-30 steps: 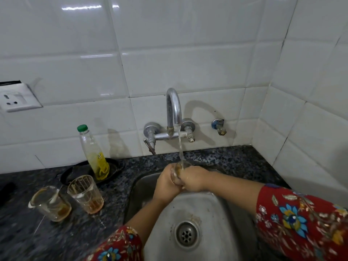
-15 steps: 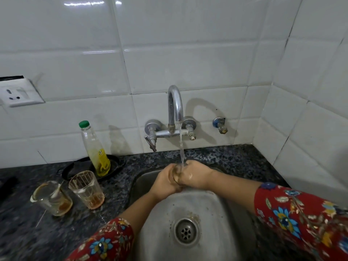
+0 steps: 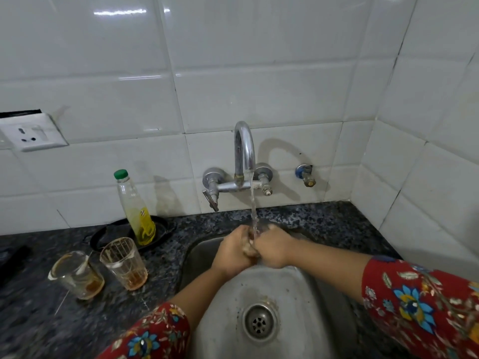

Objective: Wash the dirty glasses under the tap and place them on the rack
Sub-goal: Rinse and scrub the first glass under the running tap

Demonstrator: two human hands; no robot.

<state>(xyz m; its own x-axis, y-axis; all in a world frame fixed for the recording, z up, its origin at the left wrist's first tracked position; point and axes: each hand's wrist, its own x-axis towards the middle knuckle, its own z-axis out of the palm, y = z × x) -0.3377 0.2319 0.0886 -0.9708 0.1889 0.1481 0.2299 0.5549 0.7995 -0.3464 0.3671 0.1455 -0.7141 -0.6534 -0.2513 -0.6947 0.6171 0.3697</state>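
Glass (image 3: 249,243) is sitting clasped between both closed grips, left hand (image 3: 231,251) and right hand (image 3: 272,248), directly below the tap (image 3: 244,151) stream.

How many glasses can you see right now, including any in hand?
3. Two dirty glasses stand on the counter left of the sink: left glass, right glass. A third, mostly hidden, is between both hands under the tap.

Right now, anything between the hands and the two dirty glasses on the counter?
Nothing visible. Both stained clear glasses stand left of the steel sink on open granite. But left hand and right hand grip a glass under the tap.
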